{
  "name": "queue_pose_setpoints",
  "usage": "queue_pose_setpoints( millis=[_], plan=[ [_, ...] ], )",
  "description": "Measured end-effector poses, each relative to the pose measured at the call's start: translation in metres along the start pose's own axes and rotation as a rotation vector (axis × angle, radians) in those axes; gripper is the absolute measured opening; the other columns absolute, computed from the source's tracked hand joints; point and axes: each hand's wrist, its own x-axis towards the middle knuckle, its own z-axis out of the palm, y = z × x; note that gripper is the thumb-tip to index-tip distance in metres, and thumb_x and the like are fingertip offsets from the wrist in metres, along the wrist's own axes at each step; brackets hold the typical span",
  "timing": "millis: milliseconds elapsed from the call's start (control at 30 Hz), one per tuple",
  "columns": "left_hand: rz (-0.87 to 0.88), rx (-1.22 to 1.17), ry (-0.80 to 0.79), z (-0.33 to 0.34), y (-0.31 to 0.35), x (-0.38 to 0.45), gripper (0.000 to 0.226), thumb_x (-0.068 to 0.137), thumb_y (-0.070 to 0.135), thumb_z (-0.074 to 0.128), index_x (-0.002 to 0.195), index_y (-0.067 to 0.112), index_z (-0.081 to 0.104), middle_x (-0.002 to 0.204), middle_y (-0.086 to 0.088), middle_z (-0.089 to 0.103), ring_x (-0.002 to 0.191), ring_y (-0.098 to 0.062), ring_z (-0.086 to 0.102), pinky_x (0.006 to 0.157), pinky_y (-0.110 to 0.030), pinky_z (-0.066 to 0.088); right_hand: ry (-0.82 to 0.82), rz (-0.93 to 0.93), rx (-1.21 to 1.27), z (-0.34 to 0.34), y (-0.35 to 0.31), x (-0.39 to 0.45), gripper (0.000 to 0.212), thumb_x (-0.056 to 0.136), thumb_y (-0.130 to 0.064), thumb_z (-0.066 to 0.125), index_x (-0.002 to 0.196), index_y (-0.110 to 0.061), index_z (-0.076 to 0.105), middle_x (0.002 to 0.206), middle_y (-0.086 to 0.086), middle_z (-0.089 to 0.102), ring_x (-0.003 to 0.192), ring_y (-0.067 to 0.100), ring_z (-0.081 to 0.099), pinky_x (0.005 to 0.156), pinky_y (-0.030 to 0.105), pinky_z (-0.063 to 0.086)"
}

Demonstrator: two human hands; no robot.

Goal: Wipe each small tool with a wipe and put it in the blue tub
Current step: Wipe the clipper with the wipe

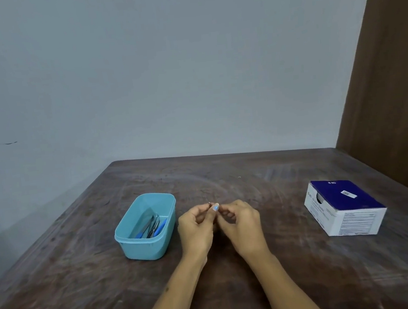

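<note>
My left hand and my right hand meet over the middle of the table, fingers curled toward each other. Between them I hold a small thin metal tool whose tip pokes up above my left fingers. A small blue-and-white wipe is pinched at my right fingertips against the tool. The blue tub stands just left of my left hand and holds several tools with metal shafts and blue handles.
A blue and white cardboard box of wipes sits on the right side of the dark wooden table. A grey wall runs behind the table, and a brown panel rises at the right.
</note>
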Motion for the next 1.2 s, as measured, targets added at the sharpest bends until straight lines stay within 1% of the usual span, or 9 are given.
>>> queue_pose_setpoints(
  millis=[167,367,467,567,733,933,1000,1100,1200],
  plan=[
    [0.063,0.040,-0.003,-0.002,0.001,-0.001,0.006,0.079,0.015,0.072,0.082,0.019,0.073,0.078,-0.004,0.075,0.079,-0.019,0.071,0.076,-0.036,0.056,0.007,0.005,-0.032,-0.002,0.000,0.000,0.007,0.083,-0.018,0.069,0.087,-0.015,0.073,0.081,0.002,0.069,0.077,0.017,0.062,0.072,0.037,0.053],
    [0.138,0.076,0.004,-0.004,0.006,-0.001,0.009,0.080,0.009,0.070,0.079,0.017,0.073,0.068,0.008,0.072,0.070,-0.001,0.068,0.065,-0.011,0.050,0.011,-0.046,-0.021,-0.004,-0.002,0.000,0.013,0.081,-0.015,0.070,0.094,-0.018,0.073,0.082,0.000,0.067,0.078,0.014,0.060,0.070,0.032,0.052],
    [0.154,0.074,-0.009,-0.005,0.007,0.000,0.013,0.080,0.008,0.070,0.075,0.021,0.072,0.068,0.009,0.073,0.073,-0.002,0.068,0.070,-0.013,0.052,-0.032,0.030,0.049,-0.005,-0.005,0.000,0.013,0.082,-0.014,0.070,0.093,-0.018,0.074,0.083,-0.004,0.071,0.074,0.006,0.064,0.071,0.024,0.054],
    [0.188,0.109,-0.029,-0.005,0.005,0.001,0.011,0.080,0.008,0.069,0.081,0.018,0.073,0.079,0.004,0.074,0.083,-0.009,0.069,0.077,-0.021,0.053,-0.053,0.114,0.131,-0.008,-0.008,0.001,0.014,0.082,-0.010,0.069,0.095,-0.015,0.074,0.076,-0.013,0.068,0.072,-0.003,0.064,0.069,0.010,0.050],
    [0.268,0.157,-0.033,-0.006,0.010,0.000,0.011,0.081,0.009,0.068,0.091,0.012,0.074,0.083,0.005,0.073,0.081,-0.001,0.068,0.071,-0.011,0.050,-0.040,0.149,0.160,-0.011,-0.006,0.001,0.014,0.081,-0.002,0.068,0.085,-0.014,0.074,0.069,-0.015,0.066,0.073,-0.005,0.064,0.068,0.008,0.049],
    [0.430,0.228,0.021,-0.005,0.029,-0.014,0.014,0.080,0.015,0.069,0.093,0.013,0.074,0.086,0.006,0.073,0.085,-0.004,0.068,0.076,-0.014,0.051,0.058,0.126,0.156,-0.007,-0.002,0.001,0.016,0.080,-0.004,0.070,0.090,-0.017,0.075,0.076,-0.015,0.068,0.077,-0.011,0.061,0.068,0.001,0.043],
    [0.503,0.206,0.097,-0.011,0.049,-0.016,0.014,0.080,0.015,0.069,0.093,0.012,0.074,0.085,0.004,0.073,0.081,-0.002,0.068,0.074,-0.013,0.051,0.101,0.130,0.145,-0.005,0.001,0.002,0.017,0.080,-0.004,0.070,0.092,-0.015,0.075,0.082,-0.009,0.071,0.078,-0.009,0.061,0.070,-0.001,0.042],
    [0.597,0.265,0.211,-0.036,0.088,-0.007,0.006,0.082,0.014,0.068,0.086,0.013,0.073,0.076,0.003,0.072,0.069,-0.005,0.067,0.070,-0.014,0.052,0.119,0.177,0.161,-0.004,0.003,0.003,0.018,0.081,-0.004,0.069,0.093,-0.018,0.072,0.083,-0.006,0.072,0.077,0.001,0.065,0.072,0.008,0.050],
    [0.448,0.584,0.226,-0.069,0.113,0.015,0.017,0.083,0.019,0.068,0.067,0.013,0.069,0.060,0.001,0.067,0.054,-0.009,0.061,0.059,-0.021,0.047,0.137,0.177,0.211,-0.004,0.003,0.002,0.019,0.081,-0.002,0.068,0.085,-0.020,0.071,0.077,-0.010,0.070,0.075,-0.002,0.065,0.068,0.011,0.051]
  ],
)
